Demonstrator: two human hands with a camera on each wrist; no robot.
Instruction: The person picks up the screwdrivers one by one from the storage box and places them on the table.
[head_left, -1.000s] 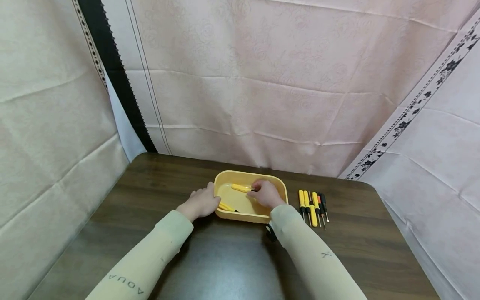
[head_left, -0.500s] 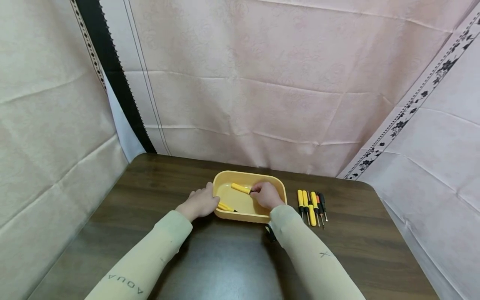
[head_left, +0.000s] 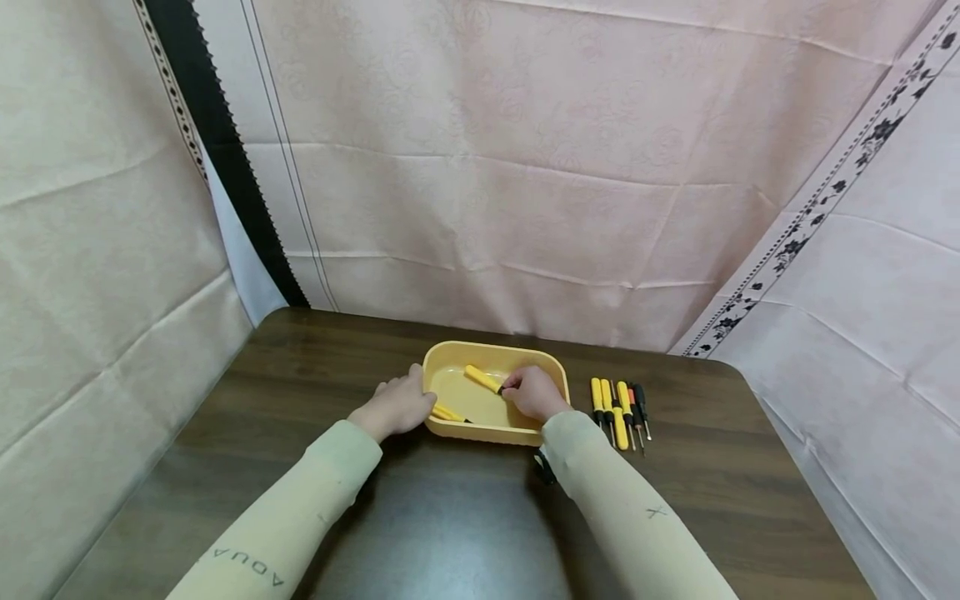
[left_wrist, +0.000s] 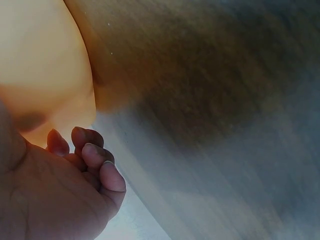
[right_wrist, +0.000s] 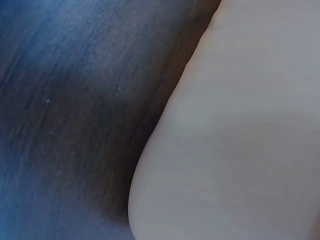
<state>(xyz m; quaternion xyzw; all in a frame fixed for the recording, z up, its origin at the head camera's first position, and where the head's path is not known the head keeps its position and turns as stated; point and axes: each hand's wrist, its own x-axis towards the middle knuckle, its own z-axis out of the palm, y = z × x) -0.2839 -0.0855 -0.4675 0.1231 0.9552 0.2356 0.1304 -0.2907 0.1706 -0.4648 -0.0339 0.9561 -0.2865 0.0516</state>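
In the head view a yellow plastic tray (head_left: 483, 433) sits on the table. My left hand (head_left: 397, 404) holds its left end; in the left wrist view the fingers (left_wrist: 112, 176) curl beside the tray's outer wall (left_wrist: 45, 55). Inside the tray, my right hand (head_left: 535, 394) pinches a screwdriver (head_left: 482, 379) at its dark end, with the yellow handle pointing up and left. The rest of that screwdriver is hidden under the fingers. Another yellow-handled tool (head_left: 447, 413) lies at the tray's near left corner, partly behind my left hand. The right wrist view does not show the right hand's fingers.
Right of the tray, several screwdrivers (head_left: 622, 412) with yellow, black and red handles lie in a row on the dark wooden table (head_left: 720, 467). A pale cloth (head_left: 487, 208) hangs behind the table's back edge. A pale smooth wall (right_wrist: 225, 125) fills much of the right wrist view.
The pinched screwdriver has swung from nearly level to a slant, its dark end now nearer me. Both hands stay at the tray; the whole scene shifts slightly left in the head view.
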